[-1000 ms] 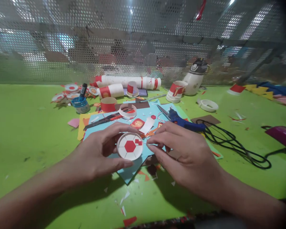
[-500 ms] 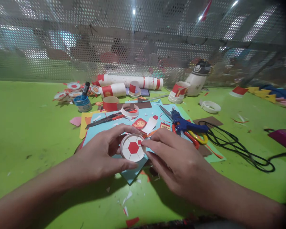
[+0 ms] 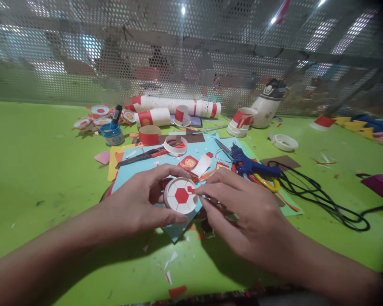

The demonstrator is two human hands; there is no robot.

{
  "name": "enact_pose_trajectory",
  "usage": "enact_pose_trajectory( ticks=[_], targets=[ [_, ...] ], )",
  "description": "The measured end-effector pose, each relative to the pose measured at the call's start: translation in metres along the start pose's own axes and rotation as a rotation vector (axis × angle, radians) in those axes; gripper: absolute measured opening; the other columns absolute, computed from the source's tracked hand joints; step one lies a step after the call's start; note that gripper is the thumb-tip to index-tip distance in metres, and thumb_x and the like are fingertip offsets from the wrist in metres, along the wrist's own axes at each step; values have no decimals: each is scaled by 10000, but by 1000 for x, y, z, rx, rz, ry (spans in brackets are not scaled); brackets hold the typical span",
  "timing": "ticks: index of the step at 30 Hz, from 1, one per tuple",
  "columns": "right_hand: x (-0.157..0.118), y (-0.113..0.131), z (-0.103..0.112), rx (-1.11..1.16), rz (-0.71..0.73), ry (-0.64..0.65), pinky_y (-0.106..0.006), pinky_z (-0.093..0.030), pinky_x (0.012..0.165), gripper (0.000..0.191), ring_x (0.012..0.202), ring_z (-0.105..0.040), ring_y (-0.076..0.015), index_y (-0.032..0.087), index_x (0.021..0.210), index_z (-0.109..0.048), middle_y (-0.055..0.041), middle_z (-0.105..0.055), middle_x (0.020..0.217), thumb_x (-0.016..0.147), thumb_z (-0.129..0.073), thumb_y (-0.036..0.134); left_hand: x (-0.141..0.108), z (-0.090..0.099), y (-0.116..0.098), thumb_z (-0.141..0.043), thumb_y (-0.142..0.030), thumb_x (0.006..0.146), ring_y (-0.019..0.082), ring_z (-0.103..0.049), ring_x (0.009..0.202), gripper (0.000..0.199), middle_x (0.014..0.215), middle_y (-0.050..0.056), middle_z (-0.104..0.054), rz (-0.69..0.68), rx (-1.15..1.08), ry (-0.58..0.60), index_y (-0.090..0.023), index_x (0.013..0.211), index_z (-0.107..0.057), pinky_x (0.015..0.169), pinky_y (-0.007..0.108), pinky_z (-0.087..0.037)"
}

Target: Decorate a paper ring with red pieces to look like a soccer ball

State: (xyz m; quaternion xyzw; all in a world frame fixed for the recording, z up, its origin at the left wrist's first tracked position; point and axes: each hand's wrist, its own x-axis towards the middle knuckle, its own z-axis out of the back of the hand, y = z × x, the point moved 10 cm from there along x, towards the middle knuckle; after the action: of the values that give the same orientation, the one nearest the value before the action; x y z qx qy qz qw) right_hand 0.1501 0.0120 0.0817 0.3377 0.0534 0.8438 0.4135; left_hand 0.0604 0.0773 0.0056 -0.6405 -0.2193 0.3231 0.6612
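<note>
My left hand (image 3: 147, 195) is closed around the side of a paper cup piece (image 3: 175, 208), its round white base tilted up towards me. A red hexagon and thin drawn lines mark that base, with small red paper bits (image 3: 190, 189) near its right rim. At this rim my right hand (image 3: 239, 208) pinches a small red paper piece (image 3: 194, 191), mostly hidden by the fingertips. Light blue paper (image 3: 175, 234) lies beneath both hands. Just beyond them are a red-and-gold paper tag (image 3: 189, 162) and a white paper strip (image 3: 204, 163).
A blue glue gun (image 3: 249, 163) with a black cord (image 3: 319, 187) lies at the right, over scissors (image 3: 268, 182). Dark scissors (image 3: 143, 156), a white ring (image 3: 175, 145), a blue-lidded jar (image 3: 112, 135), cut cups (image 3: 241, 122) and a white flask (image 3: 267, 108) stand or lie beyond.
More red paper shows at the right rim of the cup base. My right fingertips have shifted slightly down along that rim, while my left hand keeps its hold. The whole view has moved a little.
</note>
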Motion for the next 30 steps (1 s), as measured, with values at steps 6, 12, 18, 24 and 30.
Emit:
enact_pose_trajectory(
  ticks=[6, 12, 18, 24, 30],
  targets=[
    [-1, 3, -6, -45, 33, 71, -309, -413, 610, 209, 723, -502, -182, 105, 881, -697, -84, -540, 814, 908, -491, 93, 0, -1, 2, -812, -263, 671, 249, -628, 972, 547, 1034, 69, -654, -13, -13, 22, -190, 1139, -539, 797, 349, -522],
    [-2, 3, 0, -57, 40, -8, -308, -432, 637, 194, 752, -525, -184, 93, 826, -689, -103, -572, 824, 909, -514, 85, -2, -3, -2, -803, -232, 703, 214, -618, 952, 521, 1041, 47, -639, -66, -23, 54, -198, 1146, -530, 812, 340, -523],
    [0, 2, 0, -57, 44, -38, -313, -448, 650, 169, 773, -561, -190, 63, 938, -717, -115, -621, 851, 906, -553, 87, -4, -8, -8, -796, -209, 721, 208, -608, 1037, 494, 1115, 34, -625, -128, 61, 65, -220, 1146, -544, 896, 323, -507],
    [1, 1, -3, -78, 37, -19, -347, -462, 660, 207, 790, -562, -220, 23, 965, -726, -140, -625, 840, 912, -533, 75, -4, -11, -13, -794, -189, 713, 184, -619, 1001, 473, 1096, 28, -621, -155, 96, 47, -207, 1120, -554, 871, 291, -512],
    [1, 1, -8, -69, 33, 0, -355, -471, 658, 203, 777, -554, -221, 12, 909, -729, -142, -618, 816, 905, -529, 47, -6, -12, -17, -786, -178, 720, 199, -606, 1054, 450, 1127, 31, -604, -188, 151, 46, -206, 1110, -563, 936, 325, -491]
  ],
)
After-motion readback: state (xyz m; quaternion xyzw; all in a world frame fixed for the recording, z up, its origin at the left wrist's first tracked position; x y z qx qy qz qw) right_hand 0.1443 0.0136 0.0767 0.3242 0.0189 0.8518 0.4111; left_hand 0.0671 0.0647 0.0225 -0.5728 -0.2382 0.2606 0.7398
